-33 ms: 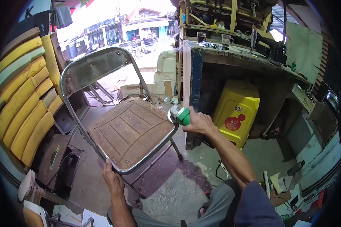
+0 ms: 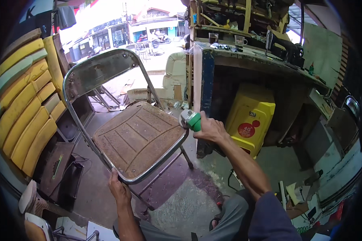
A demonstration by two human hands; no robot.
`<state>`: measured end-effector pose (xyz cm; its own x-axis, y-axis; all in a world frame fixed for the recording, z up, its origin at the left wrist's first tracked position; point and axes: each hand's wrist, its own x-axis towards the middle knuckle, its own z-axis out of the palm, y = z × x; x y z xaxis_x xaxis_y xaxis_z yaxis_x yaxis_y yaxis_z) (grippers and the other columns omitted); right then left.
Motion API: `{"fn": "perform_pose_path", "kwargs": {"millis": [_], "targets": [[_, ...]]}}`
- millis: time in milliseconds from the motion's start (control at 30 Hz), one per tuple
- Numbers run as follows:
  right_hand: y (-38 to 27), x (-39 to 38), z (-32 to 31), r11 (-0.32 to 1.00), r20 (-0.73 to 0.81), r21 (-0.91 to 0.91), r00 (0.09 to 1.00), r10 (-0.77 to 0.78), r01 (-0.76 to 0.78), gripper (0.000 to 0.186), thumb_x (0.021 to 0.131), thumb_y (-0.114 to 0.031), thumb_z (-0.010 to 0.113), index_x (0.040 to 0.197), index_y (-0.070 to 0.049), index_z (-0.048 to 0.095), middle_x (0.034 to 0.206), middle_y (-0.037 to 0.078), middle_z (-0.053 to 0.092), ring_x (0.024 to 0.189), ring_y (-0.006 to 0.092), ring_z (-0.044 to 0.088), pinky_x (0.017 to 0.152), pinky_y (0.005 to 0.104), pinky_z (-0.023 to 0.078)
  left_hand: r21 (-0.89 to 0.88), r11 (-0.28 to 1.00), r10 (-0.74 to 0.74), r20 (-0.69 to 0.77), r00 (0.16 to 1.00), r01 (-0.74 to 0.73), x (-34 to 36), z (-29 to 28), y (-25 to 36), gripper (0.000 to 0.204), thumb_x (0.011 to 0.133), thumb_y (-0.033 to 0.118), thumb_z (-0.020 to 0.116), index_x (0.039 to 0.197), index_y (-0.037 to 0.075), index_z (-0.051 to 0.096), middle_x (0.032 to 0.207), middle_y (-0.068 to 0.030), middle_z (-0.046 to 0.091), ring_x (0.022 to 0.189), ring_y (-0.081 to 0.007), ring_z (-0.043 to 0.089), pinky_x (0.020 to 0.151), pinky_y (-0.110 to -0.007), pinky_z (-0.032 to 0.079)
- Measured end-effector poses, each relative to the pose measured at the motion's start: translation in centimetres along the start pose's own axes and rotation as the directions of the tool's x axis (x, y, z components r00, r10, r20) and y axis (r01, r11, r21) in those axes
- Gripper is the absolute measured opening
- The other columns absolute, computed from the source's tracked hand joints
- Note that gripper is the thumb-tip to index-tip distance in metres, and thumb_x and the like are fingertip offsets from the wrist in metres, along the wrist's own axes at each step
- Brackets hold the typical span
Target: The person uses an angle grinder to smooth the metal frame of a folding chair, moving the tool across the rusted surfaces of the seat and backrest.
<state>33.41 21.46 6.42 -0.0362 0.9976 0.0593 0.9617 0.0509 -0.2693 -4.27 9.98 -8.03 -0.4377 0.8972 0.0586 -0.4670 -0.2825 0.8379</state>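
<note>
A metal folding chair (image 2: 138,140) with a bare, rusty seat pan and a chrome tube frame stands unfolded in front of me. My right hand (image 2: 211,127) is wrapped round the green body of an angle grinder (image 2: 194,121). The grinder's metal head lies at the right front corner of the seat, by the chrome rim; its disc is partly hidden. At the near left corner, my left hand (image 2: 119,187) grips the chair's frame below the seat, with part of the fingers hidden behind the tube. The backrest (image 2: 101,73) is bare, stained metal.
Yellow foam pads (image 2: 30,116) are stacked at the left. On the right stands a worn workbench (image 2: 253,60) with glass mugs and a sewing machine (image 2: 287,50); a yellow plastic box (image 2: 251,120) sits beneath it. A cream upholstered seat (image 2: 175,76) is behind the chair.
The view has shifted very slightly. Both hands keep their holds on the chair and the angle grinder, and the chair stays in place.
</note>
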Motion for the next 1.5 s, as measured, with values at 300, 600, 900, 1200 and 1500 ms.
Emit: {"fn": "perform_pose_path", "kwargs": {"millis": [300,600,900,1200,1500], "targets": [[3.4,0.0,0.7,0.989,-0.009,0.14,0.999,0.044,-0.042,0.095,0.068,-0.046,0.074,0.14,0.002,0.033,0.11,0.036,0.068,0.106,0.051,0.068,0.093,0.0541,0.054,-0.099,0.995,-0.03,-0.024,0.999,0.028,0.4,0.6,-0.2,0.039,0.11,0.028,0.049,0.124,-0.006,0.062,0.117,-0.0143,0.069,0.104,-0.021,0.068,0.093,-0.033,0.053],[4.9,-2.6,5.3,0.91,-0.037,0.41,0.995,0.087,-0.064,0.099,0.068,-0.046,0.074,0.143,0.004,0.03,0.11,0.037,0.068,0.105,0.0519,0.068,0.094,0.0525,0.054,-0.083,0.996,-0.017,0.006,1.0,0.017,-0.3,1.2,0.5,0.043,0.11,0.029,0.046,0.126,-0.009,0.059,0.121,-0.0175,0.067,0.107,-0.0256,0.068,0.096,-0.036,0.053],[2.9,-5.8,6.7,0.935,-0.157,0.353,0.987,0.019,0.038,0.085,0.073,-0.041,0.072,0.134,0.001,0.03,0.093,0.034,0.069,0.088,0.0521,0.07,0.084,0.0577,0.055,-0.139,0.99,-0.035,-0.008,0.999,0.034,-0.5,1.3,0.2,0.043,0.109,0.03,0.05,0.129,-0.007,0.058,0.124,-0.0162,0.067,0.109,-0.0258,0.068,0.097,-0.036,0.053],[1.8,-5.6,6.0,0.933,-0.146,0.358,0.989,0.026,0.028,0.09,0.071,-0.042,0.074,0.138,0.0,0.029,0.098,0.034,0.07,0.093,0.0506,0.07,0.087,0.0558,0.056,-0.049,0.999,-0.005,0.056,0.998,0.008,-0.1,0.4,-0.7,0.044,0.11,0.029,0.049,0.13,-0.009,0.057,0.127,-0.0179,0.067,0.108,-0.0264,0.07,0.097,-0.039,0.057],[1.3,-6.7,4.5,0.955,-0.095,0.288,0.995,-0.037,0.063,0.085,0.072,-0.039,0.072,0.134,0.005,0.034,0.099,0.035,0.069,0.094,0.0522,0.07,0.085,0.057,0.056,-0.11,0.993,-0.033,0.019,0.999,0.035,0.1,0.1,-0.8,0.046,0.112,0.03,0.042,0.133,-0.01,0.056,0.132,-0.0181,0.064,0.115,-0.0276,0.067,0.103,-0.039,0.054]]}}
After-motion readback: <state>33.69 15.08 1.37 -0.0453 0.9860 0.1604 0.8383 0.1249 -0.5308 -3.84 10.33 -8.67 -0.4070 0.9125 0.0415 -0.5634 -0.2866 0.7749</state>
